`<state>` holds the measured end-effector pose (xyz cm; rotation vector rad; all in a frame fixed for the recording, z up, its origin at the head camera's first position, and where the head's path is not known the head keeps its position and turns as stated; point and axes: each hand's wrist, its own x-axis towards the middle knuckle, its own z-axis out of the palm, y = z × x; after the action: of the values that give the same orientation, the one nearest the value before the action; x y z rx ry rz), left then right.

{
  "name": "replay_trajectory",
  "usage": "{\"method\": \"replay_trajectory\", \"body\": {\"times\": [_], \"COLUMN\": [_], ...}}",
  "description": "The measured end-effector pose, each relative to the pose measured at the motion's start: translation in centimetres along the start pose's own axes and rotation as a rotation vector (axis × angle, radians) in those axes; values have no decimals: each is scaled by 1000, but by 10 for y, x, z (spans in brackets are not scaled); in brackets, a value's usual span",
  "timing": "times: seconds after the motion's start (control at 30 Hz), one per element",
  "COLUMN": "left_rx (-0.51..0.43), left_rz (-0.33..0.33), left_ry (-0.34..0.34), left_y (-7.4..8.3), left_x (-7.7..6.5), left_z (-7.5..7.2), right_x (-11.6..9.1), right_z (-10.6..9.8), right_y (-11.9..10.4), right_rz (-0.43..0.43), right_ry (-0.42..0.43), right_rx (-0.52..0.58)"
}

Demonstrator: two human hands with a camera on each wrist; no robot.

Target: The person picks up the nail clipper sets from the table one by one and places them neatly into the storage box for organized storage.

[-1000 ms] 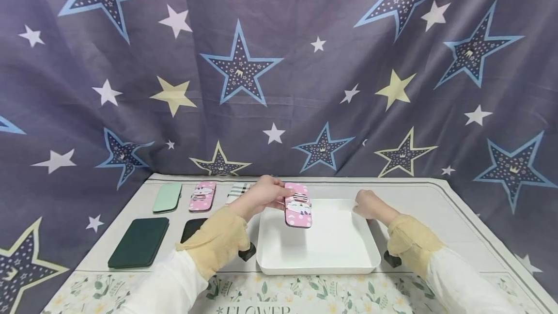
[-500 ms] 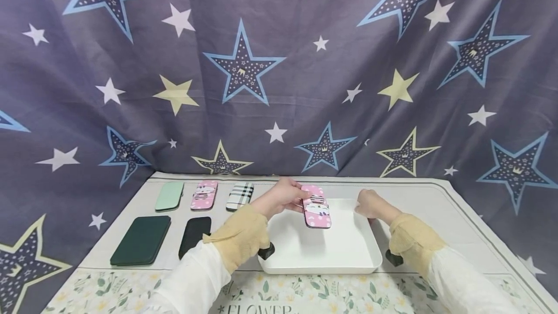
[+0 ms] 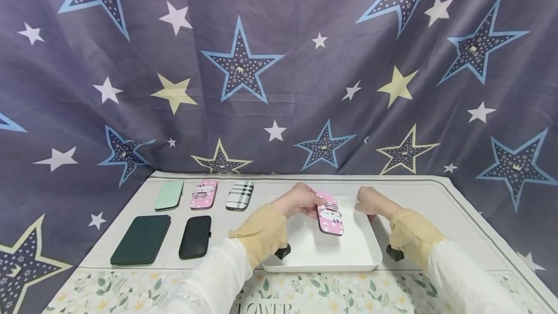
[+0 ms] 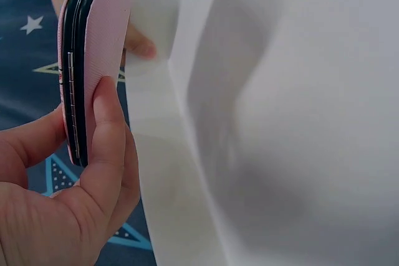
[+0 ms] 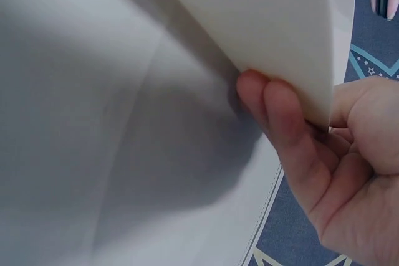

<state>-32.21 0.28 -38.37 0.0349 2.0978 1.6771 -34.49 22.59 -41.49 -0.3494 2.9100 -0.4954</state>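
Observation:
My left hand (image 3: 298, 201) holds a pink polka-dot hinged case (image 3: 330, 214) with a cartoon print over the white tray (image 3: 322, 267). In the left wrist view, the thumb and fingers pinch the lower end of the pink case (image 4: 107, 35), which is closed; its dark edge and metal hinge show. My right hand (image 3: 374, 201) grips the tray's right side near the far corner. In the right wrist view, fingertips press one face of the tray wall (image 5: 280, 23) and the thumb lies on the other side.
Left of the tray lie a mint case (image 3: 169, 195), another pink case (image 3: 203, 194), a plaid case (image 3: 239, 196), a dark green case (image 3: 140, 240) and a black case (image 3: 194, 237). A star-printed curtain (image 3: 279, 101) hangs behind the table.
My left hand has carried the pink case rightward and slightly lower over the tray. The plaid and black cases have come fully into view. My right hand keeps its hold on the tray.

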Motion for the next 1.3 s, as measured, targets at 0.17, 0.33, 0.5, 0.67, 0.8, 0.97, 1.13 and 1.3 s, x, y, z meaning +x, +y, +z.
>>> {"method": "replay_trajectory", "body": {"times": [0.17, 0.33, 0.5, 0.67, 0.8, 0.97, 1.13, 1.3], "left_rx": [47, 78, 133, 146, 140, 130, 130, 142], "left_rz": [-20, -40, -51, -49, -49, -48, -63, -82], "left_ry": [-5, 2, -10, -12, -15, -21, -23, -25], "left_y": [-3, -3, -1, -1, -1, -1, -2, -2], "left_x": [5, 6, 8, 10, 10, 11, 12, 11], "left_z": [8, 18, 30, 42, 49, 60, 67, 70], "right_x": [-1, 0, 2, 4, 6, 7, 6, 4], "right_z": [-2, -3, -5, -6, -6, -4, -3, -2], "right_y": [-3, -2, 1, 3, 5, 8, 6, 4], "right_rz": [9, -3, -4, 0, -9, -10, -9, -11], "right_ry": [-11, -8, -11, -16, -14, -5, -4, -4], "right_rx": [-29, -23, 8, 17, 26, 5, 6, 10]}}
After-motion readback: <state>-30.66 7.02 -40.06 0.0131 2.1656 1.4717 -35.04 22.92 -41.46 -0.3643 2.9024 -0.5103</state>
